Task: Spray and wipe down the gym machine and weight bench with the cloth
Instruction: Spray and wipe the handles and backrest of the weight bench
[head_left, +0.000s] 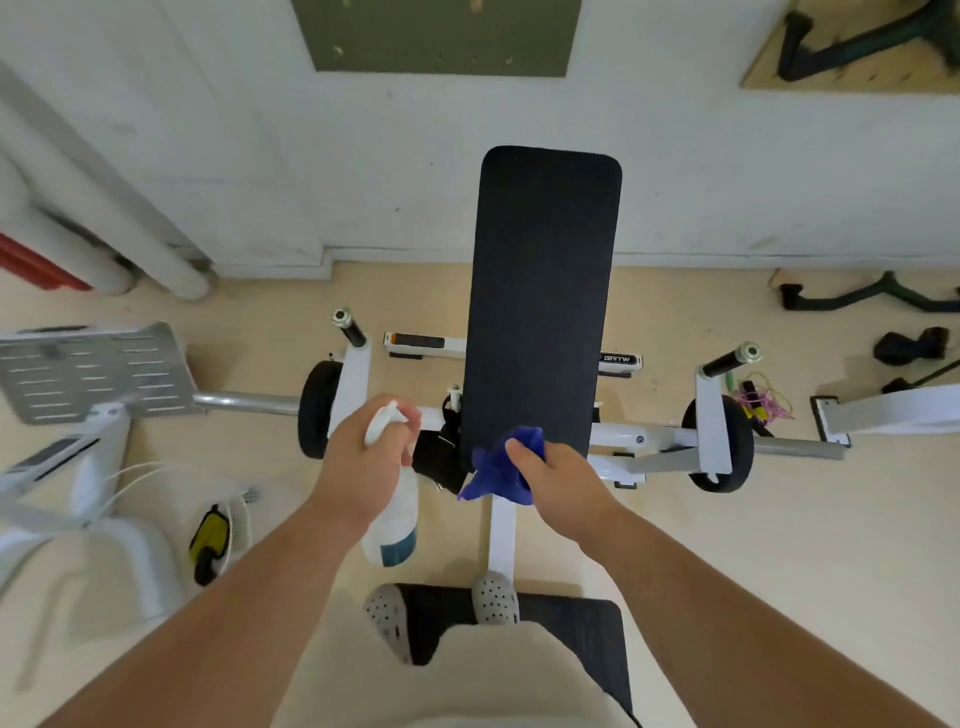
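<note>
Head view: right hand (558, 480) pinches the cloth (498, 473) at the bench pad (543, 291)'s near end; the pad's long axis runs away to the far side. Left hand (363, 457)'s fingers wrap the spray bottle (397, 525), just left.

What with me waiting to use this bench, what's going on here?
A person is cleaning it. Their left hand grips a spray bottle, nozzle turned toward the black pad. Their right hand holds a bunched blue cloth at the pad's near end. No spray or wet streak shows on the pad, so I can't tell how far along the wiping is.
</note>
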